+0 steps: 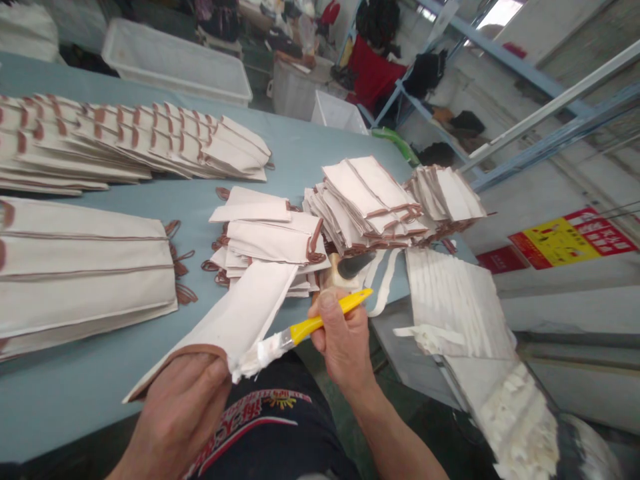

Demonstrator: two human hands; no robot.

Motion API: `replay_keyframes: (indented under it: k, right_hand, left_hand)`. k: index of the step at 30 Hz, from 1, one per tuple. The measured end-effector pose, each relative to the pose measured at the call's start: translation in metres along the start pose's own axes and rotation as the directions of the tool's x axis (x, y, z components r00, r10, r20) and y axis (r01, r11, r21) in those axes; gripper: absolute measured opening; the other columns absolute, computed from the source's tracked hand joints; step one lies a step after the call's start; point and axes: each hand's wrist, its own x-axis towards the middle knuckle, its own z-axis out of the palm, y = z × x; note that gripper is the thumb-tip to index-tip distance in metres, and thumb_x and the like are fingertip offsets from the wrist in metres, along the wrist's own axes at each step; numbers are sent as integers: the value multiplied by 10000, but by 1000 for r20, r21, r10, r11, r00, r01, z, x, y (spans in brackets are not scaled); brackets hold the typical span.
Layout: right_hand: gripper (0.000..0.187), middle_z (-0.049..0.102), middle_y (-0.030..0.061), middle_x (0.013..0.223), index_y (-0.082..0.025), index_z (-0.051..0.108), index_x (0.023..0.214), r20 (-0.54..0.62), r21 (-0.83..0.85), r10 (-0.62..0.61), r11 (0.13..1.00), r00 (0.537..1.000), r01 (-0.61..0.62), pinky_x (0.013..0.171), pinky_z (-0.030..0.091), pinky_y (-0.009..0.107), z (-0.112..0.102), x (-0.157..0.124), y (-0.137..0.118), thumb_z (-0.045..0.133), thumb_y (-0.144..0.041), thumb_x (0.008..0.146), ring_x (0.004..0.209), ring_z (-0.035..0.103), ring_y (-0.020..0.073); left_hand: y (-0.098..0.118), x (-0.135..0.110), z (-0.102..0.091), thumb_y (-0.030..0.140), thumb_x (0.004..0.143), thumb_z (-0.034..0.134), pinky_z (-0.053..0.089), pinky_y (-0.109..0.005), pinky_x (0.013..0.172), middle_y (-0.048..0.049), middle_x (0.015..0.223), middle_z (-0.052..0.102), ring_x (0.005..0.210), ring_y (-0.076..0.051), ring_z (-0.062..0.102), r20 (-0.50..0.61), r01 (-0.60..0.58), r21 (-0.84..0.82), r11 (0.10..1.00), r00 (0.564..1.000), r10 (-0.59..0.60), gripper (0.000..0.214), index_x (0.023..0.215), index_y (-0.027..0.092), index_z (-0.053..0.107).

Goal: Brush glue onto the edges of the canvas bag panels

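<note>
In the head view, my right hand (343, 333) grips a brush (317, 325) by its yellow handle. Thick white paste coats the bristles, whose tip is at the near right corner of a cream fabric piece (235, 303) with a brown-trimmed edge. My left hand (185, 393) is closed on that trimmed end, its fingertips tucked out of sight under the trim. The far end of the piece rests against a stack of similar cream pieces (273, 237) with brown edging and loops.
Further cream pieces lie in a long overlapping row (135, 137), a left stack (85, 267) and right-hand piles (367, 187). A dark round-ended object (355, 265) sits beyond my right hand. White strips (450, 300) hang at the table's right edge. White bins (175, 63) stand behind.
</note>
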Motion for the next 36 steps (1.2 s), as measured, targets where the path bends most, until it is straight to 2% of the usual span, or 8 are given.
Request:
replay_keyframes:
  k: [9, 17, 22, 25, 28, 31, 33, 36]
  right_hand:
    - [689, 392, -116, 419, -242, 609, 698, -101, 19, -24, 999, 995, 26, 411, 335, 214, -13, 11, 6, 856, -868, 850, 382, 382, 84]
    - [727, 397, -115, 417, -258, 586, 682, 46, 18, 8, 1000, 999, -9, 365, 318, 214, 7, -21, -7, 834, -926, 821, 353, 297, 67]
    - [732, 404, -112, 392, -252, 590, 676, 49, 60, -18, 998, 999, 15, 359, 307, 201, 12, -31, -14, 850, -922, 816, 336, 291, 62]
    - [709, 405, -116, 397, -240, 611, 690, 50, 82, -69, 994, 996, 65, 354, 294, 186, 12, -29, -11, 846, -888, 859, 334, 280, 56]
    - [681, 441, -109, 419, -224, 647, 714, 19, 123, -144, 982, 989, 140, 354, 292, 168, 12, -22, -7, 833, -848, 915, 337, 289, 50]
    - [658, 434, -113, 419, -218, 661, 721, -3, 164, -208, 965, 978, 206, 367, 316, 157, 13, -15, -5, 835, -812, 946, 341, 315, 53]
    - [638, 423, -118, 413, -219, 663, 722, 0, 183, -250, 952, 968, 246, 376, 339, 158, 17, -12, -8, 843, -785, 957, 341, 324, 56]
    - [623, 433, -119, 409, -224, 657, 725, -8, 204, -329, 924, 944, 324, 372, 352, 162, 26, -9, -16, 838, -767, 970, 329, 332, 61]
  left_hand:
    - [10, 14, 0, 36, 1052, 560, 561, -309, 694, 25, 773, 694, 705, -185, 696, -63, 25, -43, 999, 998, -27, 268, 949, 276, 622]
    - [2, -9, 6, 28, 1078, 528, 575, -318, 798, -14, 862, 698, 809, -204, 703, -30, 24, -26, 999, 999, -25, 245, 1040, 244, 638]
    - [-1, -24, 10, 27, 1043, 519, 609, -327, 863, -30, 900, 741, 857, -224, 755, -16, 128, -96, 987, 991, -130, 277, 1052, 253, 678]
    - [1, -15, 6, 110, 1057, 542, 598, -274, 749, 11, 805, 737, 746, -205, 763, -56, 216, -142, 966, 973, -226, 237, 960, 271, 687]
    - [1, 4, -4, 241, 1058, 568, 547, -238, 602, 41, 721, 744, 637, -190, 745, 63, 432, -197, 880, 901, -429, 268, 831, 287, 703]
    - [-2, 20, -17, 408, 1017, 615, 557, -243, 620, 31, 745, 772, 688, -215, 747, 168, 654, -224, 723, 756, -632, 249, 922, 280, 806]
    - [-4, 25, -23, 494, 978, 645, 555, -256, 632, 35, 689, 696, 674, -221, 690, 185, 733, -281, 619, 675, -715, 297, 989, 270, 840]
    - [-5, 25, -27, 578, 942, 697, 578, -274, 692, 62, 570, 487, 664, -227, 618, 207, 773, -380, 509, 607, -768, 343, 963, 272, 851]
